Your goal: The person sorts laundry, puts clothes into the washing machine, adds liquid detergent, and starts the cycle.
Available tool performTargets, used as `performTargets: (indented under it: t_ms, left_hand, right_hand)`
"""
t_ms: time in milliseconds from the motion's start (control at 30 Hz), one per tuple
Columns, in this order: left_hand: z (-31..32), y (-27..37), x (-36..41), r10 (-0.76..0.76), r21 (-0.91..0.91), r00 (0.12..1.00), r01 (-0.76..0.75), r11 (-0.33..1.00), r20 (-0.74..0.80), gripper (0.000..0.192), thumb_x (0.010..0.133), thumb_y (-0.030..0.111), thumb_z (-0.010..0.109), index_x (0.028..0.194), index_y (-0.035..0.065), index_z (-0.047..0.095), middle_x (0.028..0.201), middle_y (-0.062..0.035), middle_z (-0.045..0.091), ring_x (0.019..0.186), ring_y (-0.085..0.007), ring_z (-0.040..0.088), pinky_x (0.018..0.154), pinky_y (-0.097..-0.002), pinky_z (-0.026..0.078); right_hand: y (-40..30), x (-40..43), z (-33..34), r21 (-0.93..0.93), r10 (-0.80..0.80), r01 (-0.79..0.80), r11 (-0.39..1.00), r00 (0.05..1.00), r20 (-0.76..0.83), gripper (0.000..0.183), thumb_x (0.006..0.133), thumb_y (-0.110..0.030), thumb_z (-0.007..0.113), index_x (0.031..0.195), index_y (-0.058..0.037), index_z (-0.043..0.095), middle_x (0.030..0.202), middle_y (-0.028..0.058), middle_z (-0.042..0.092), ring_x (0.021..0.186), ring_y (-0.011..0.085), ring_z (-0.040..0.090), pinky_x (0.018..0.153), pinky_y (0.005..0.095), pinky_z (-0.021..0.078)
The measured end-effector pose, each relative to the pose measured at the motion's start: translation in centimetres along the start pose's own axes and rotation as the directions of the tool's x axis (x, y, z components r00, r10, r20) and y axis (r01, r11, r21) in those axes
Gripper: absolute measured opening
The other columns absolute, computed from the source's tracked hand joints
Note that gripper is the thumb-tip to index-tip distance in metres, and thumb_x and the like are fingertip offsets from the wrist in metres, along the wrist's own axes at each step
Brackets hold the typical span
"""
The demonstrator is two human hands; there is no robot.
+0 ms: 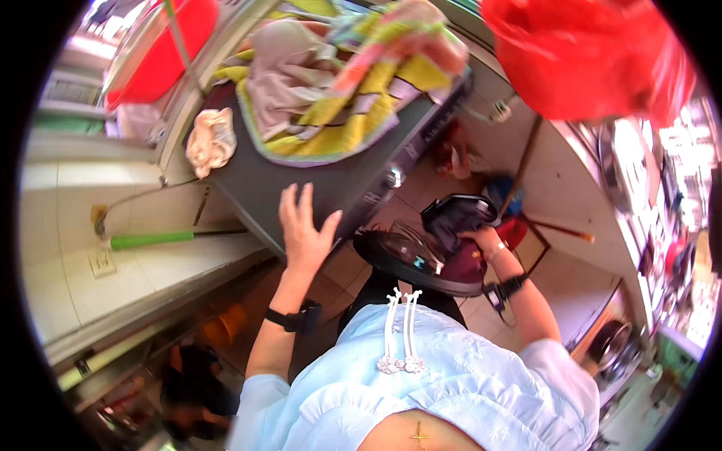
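Observation:
My left hand (305, 234) hovers over the bare front part of the dark grey washing machine top (248, 186), fingers spread and holding nothing. My right hand (486, 241) grips a dark fabric item (451, 225) with a shiny black rim; its exact kind is unclear. Just in front of my body is a round, dark-rimmed door (403, 253) with glass, standing out from the machine. A yellow, patterned towel (338, 141) lies heaped on the machine with a pale beige cloth (282, 73). A small peach cloth bundle (210, 142) sits at the machine's left edge.
A red plastic bag (592, 62) hangs at upper right. Wooden poles (524, 163) lean beyond my right hand. At left, a green-handled rod (152, 241) lies by the tiled wall (67, 225). Another person (192, 383) is at lower left. A red basin (163, 62) stands at upper left.

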State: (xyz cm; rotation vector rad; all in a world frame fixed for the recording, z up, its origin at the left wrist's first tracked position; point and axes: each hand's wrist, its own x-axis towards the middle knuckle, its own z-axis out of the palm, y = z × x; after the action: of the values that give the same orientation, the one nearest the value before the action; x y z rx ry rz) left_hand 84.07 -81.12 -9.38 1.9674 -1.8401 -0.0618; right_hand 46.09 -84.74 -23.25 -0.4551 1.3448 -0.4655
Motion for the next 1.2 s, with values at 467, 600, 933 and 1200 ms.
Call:
performTargets:
  t_ms: [467, 600, 933, 1200]
  left_hand:
    - [3.4, 0.1, -1.8, -0.058, 0.205, 0.986, 0.025, 0.978, 0.154, 0.067, 0.088, 0.039, 0.056, 0.14, 0.0008, 0.038, 0.144, -0.0247, 0.032, 0.133, -0.0436, 0.029, 0.111, -0.055, 0.018]
    - [3.5, 0.1, -1.7, -0.084, 0.193, 0.984, 0.053, 0.98, 0.157, 0.068, 0.087, 0.042, 0.056, 0.138, 0.0001, 0.04, 0.143, -0.0246, 0.033, 0.132, -0.0436, 0.03, 0.11, -0.0541, 0.02]
    - [5.5, 0.9, 0.0, -0.051, 0.081, 0.982, 0.037, 0.996, 0.18, 0.068, 0.089, 0.044, 0.054, 0.138, -0.0011, 0.041, 0.144, -0.0229, 0.033, 0.133, -0.0381, 0.033, 0.109, -0.0464, 0.024]
    - [2.4, 0.8, -0.9, -0.077, 0.188, 0.991, 0.055, 0.981, 0.112, 0.066, 0.084, 0.039, 0.062, 0.136, 0.0031, 0.044, 0.143, -0.0204, 0.037, 0.132, -0.0385, 0.034, 0.111, -0.0489, 0.021]
  right_hand:
    - [5.6, 23.1, 6.5, -0.338, 0.333, -0.313, 0.888, 0.943, 0.001, 0.057, 0.062, -0.02, 0.082, 0.114, -0.0052, 0.063, 0.088, 0.0083, 0.068, 0.072, 0.0183, 0.066, 0.058, 0.0317, 0.054]
    - [4.0, 27.3, 11.4, -0.371, 0.329, -0.276, 0.887, 0.94, 0.086, 0.042, 0.078, -0.027, 0.07, 0.115, -0.009, 0.063, 0.108, 0.0085, 0.066, 0.096, 0.02, 0.064, 0.08, 0.0342, 0.0522]
    - [11.1, 42.2, 9.1, 0.147, -0.891, 0.939, 0.311, 0.234, 0.389, 0.032, 0.089, -0.022, 0.057, 0.116, -0.0061, 0.061, 0.115, 0.0079, 0.065, 0.097, 0.0206, 0.064, 0.073, 0.0328, 0.0532]
    - [10.9, 23.2, 4.2, -0.083, 0.124, -0.099, 0.992, 0.91, 0.396, 0.04, 0.084, -0.002, 0.059, 0.123, 0.0039, 0.054, 0.081, 0.0105, 0.066, 0.052, 0.0121, 0.056, 0.043, 0.0234, 0.0439]
